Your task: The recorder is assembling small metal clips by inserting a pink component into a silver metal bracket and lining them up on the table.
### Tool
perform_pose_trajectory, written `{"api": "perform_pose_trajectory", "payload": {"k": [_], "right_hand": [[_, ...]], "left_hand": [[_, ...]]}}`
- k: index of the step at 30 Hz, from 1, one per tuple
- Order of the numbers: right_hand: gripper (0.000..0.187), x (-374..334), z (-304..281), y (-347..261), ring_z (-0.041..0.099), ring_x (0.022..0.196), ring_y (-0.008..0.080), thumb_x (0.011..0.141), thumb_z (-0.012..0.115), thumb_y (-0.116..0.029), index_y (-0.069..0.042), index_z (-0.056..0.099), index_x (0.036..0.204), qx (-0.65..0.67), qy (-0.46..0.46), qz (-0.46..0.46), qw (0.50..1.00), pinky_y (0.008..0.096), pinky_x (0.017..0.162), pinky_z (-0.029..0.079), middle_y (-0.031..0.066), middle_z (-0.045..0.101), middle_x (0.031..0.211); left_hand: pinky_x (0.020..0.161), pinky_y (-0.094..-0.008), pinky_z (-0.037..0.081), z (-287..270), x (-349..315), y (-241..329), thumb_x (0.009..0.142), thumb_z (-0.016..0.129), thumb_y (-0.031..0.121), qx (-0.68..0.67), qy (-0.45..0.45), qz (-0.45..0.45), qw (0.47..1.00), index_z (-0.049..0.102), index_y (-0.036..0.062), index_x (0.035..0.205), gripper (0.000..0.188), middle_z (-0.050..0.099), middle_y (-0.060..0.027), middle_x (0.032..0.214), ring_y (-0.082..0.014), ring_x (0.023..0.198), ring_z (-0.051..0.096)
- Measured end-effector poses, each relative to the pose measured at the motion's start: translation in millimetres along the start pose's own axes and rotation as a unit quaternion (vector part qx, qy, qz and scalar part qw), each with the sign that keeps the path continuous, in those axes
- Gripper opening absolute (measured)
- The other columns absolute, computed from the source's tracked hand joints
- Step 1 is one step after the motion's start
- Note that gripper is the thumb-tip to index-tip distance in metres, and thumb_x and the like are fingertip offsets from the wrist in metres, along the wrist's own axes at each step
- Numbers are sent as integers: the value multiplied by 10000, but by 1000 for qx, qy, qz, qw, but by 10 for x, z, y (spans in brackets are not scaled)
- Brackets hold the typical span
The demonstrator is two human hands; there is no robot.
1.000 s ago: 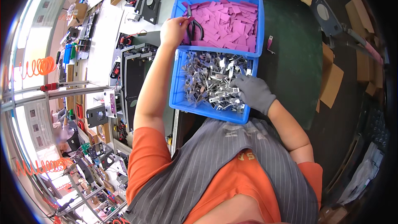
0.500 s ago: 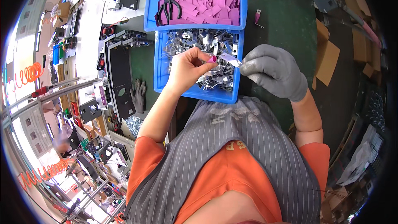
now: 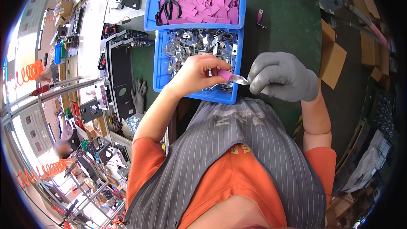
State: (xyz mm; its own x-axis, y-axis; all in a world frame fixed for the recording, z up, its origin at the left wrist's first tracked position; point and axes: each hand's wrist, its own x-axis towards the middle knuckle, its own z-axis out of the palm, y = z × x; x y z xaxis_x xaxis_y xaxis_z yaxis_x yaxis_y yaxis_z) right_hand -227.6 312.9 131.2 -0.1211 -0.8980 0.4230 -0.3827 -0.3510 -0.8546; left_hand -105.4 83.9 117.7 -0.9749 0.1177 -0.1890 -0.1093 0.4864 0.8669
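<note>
Green tabletop (image 3: 288,25) beside dark floor (image 3: 354,78)

Yellow letters (image 3: 241,149) stand on the chest of the orange shirt (image 3: 237,176), only a fragment showing at the edge of the striped grey apron (image 3: 203,144). Pale, worn marks (image 3: 239,117) like print cross the apron, illegible. Pale sheets (image 3: 34,130) at far left are too small to read.

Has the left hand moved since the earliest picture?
Yes: the left hand has come toward the apron and rightward, from the left edge of the upper bin to over the lower bin.
</note>
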Motion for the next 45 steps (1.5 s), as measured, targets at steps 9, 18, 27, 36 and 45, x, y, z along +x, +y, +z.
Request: {"api": "perform_pose_trajectory", "payload": {"k": [9,18,27,36,45], "right_hand": [[206,29,245,287,610,829,230,735,651,-7,-45,642,936,5,-9,74,997,324,722,491,64,619,879],[224,-105,193,362,605,811,287,758,665,-174,-53,646,945,-138,10,163,977,361,726,484,109,624,862],[214,-1200,-80,1601,624,780,250,836,648,-199,-28,623,963,-189,372,312,854,342,721,490,113,641,849],[200,-1454,-127,2257,636,865,272,827,624,-118,-19,610,1000,-329,448,414,721,359,772,503,131,654,937],[179,75,1134,1021,567,871,205,741,600,-215,-137,583,902,-416,76,116,899,381,806,399,21,597,862]], "left_hand": [[608,-295,509,79,21,61,735,729,128,93,-76,52,991,676,73,902,183,639,-65,784,-200,683,624],[705,-329,513,265,-2,84,727,732,140,237,-117,109,958,640,95,955,250,630,-68,879,-250,812,629],[651,-323,495,211,-164,-721,757,712,146,187,181,-105,960,650,111,1000,253,604,-67,933,-209,753,597],[796,-391,477,430,16,-1073,744,647,85,352,116,32,928,661,163,992,260,585,-60,932,-293,937,534],[758,-374,483,-441,424,-540,748,627,67,251,322,15,913,669,126,899,168,581,-78,872,-272,867,572]]}}
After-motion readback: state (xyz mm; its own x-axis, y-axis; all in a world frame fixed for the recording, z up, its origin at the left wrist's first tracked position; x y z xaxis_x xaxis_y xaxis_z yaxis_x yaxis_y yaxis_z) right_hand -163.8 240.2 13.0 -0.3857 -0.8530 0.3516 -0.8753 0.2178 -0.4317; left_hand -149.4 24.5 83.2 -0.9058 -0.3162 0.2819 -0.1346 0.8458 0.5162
